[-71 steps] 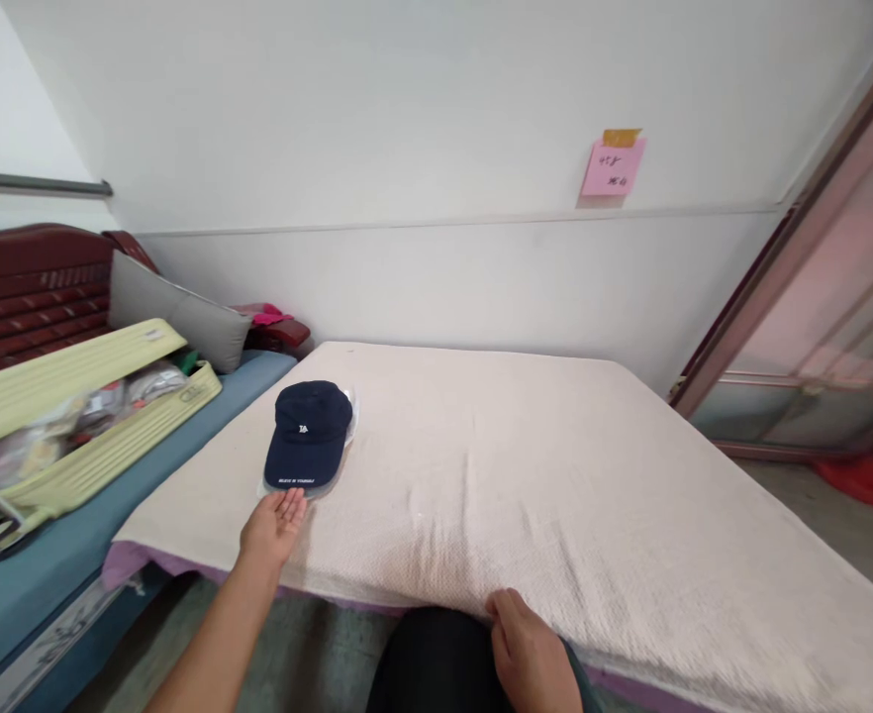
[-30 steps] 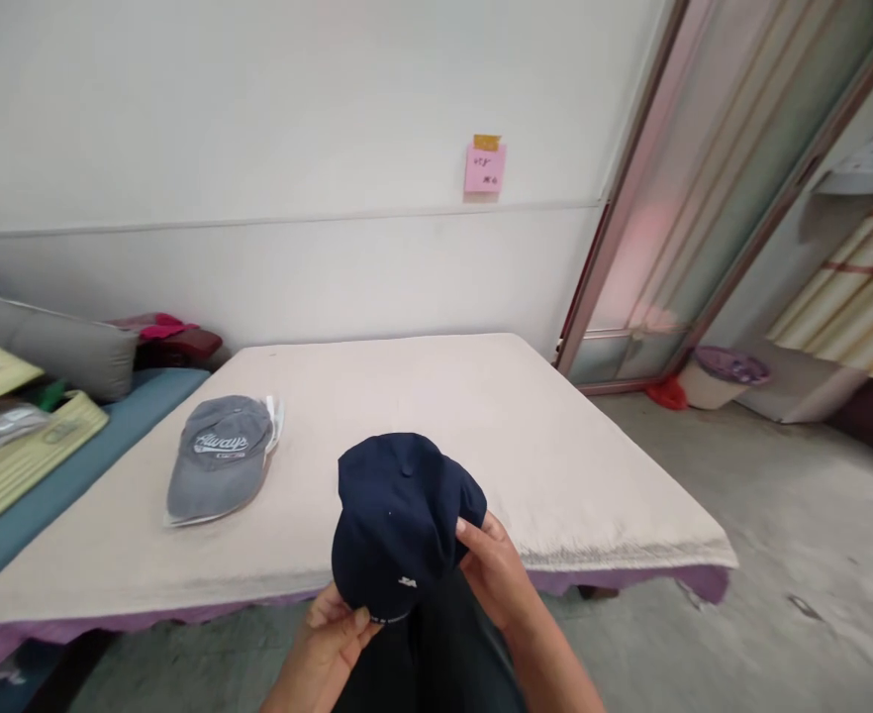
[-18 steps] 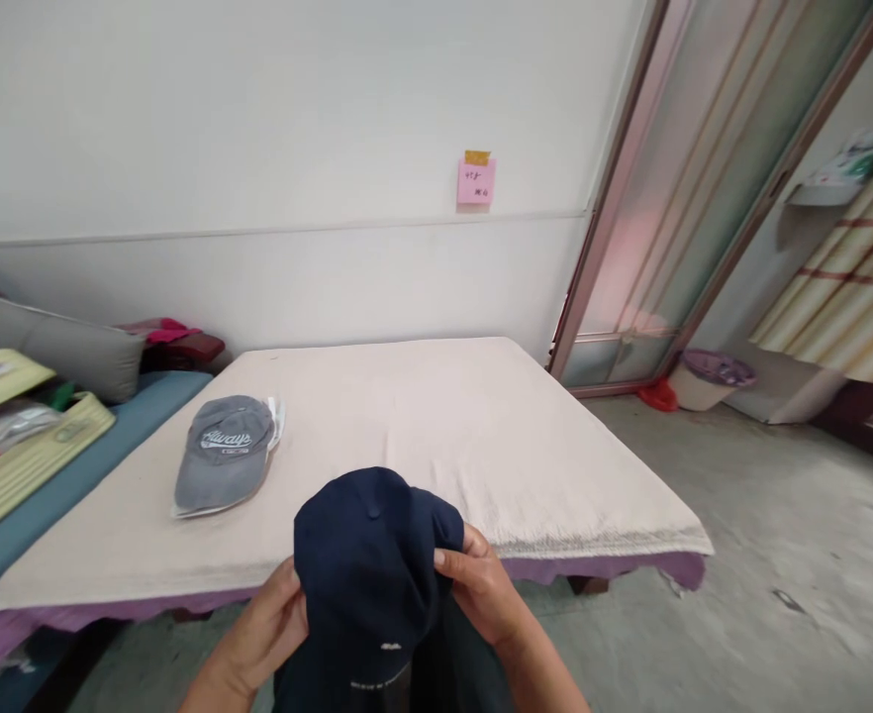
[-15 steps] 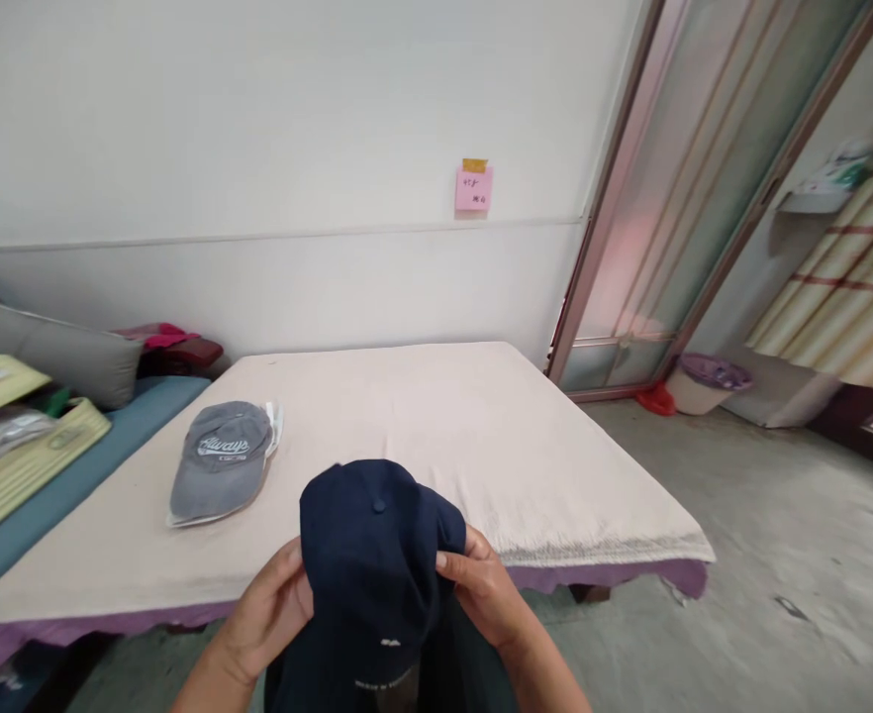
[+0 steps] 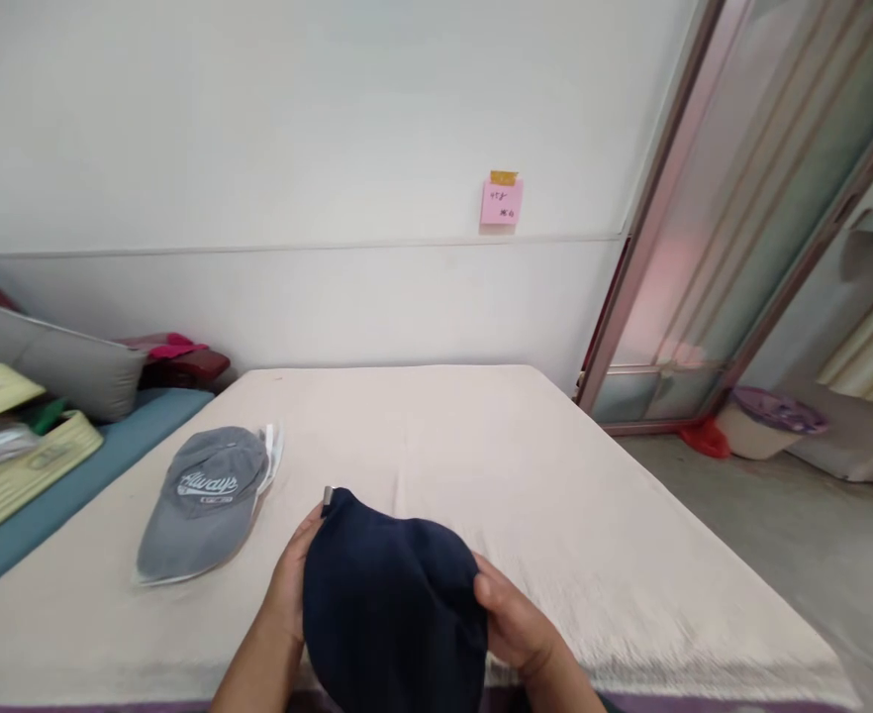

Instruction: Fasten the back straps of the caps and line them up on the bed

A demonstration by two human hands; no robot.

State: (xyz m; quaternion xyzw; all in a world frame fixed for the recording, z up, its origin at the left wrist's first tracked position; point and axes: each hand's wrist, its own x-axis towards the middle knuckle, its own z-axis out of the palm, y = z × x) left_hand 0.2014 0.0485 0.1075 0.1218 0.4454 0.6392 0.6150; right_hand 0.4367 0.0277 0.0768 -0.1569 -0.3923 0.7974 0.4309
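A navy blue cap [image 5: 396, 604] is held between my two hands at the near edge of the bed, its lower part cut off by the frame. My left hand [image 5: 292, 579] grips its left side, close to a small metal buckle [image 5: 328, 497] on the strap; most of those fingers are behind the fabric. On the right side, my right hand [image 5: 509, 616] is closed on the cap with the thumb in front. Left of my hands, a grey cap [image 5: 206, 500] with white "Always" lettering lies on the bed, on top of something white that shows at its edge.
A cream cover is spread over the bed [image 5: 422, 426]. At the far left are a grey cushion [image 5: 84, 356] and a yellow-green box [image 5: 43, 456]. A pink note [image 5: 502, 202] is taped to the wall. On the floor at right stands a bin [image 5: 759, 426] beside a glass sliding door [image 5: 693, 218].
My view has moved closer to the bed and turned left. The navy cap has been tilted and turned in my hands, and a metal buckle now shows. The grey cap stays on the bed.
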